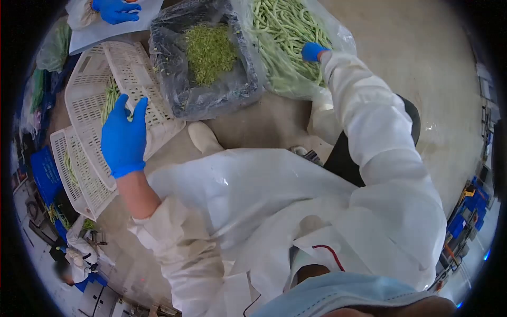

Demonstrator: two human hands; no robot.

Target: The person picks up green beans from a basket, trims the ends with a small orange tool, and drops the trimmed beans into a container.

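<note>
My left hand [125,136], in a blue glove, is over the edge of a white perforated crate [84,105], its thumb and fingers apart and nothing visible between them. Some green beans [111,98] lie in that crate just past my fingertips. My right hand [312,52], also blue-gloved, reaches to a large clear bag [344,39] full of long green beans [285,31]. Its fingers are bent against the beans; whether they hold any is hidden. Between my hands stands a plastic-lined bin [182,103] with small chopped green pieces [210,53].
A co-worker's blue-gloved hand [119,10] is at the top left over a white sheet [105,31]. A second white crate [74,171] holds a few beans. Another person [82,253] is at the lower left. A white boot [203,137] is below the bin.
</note>
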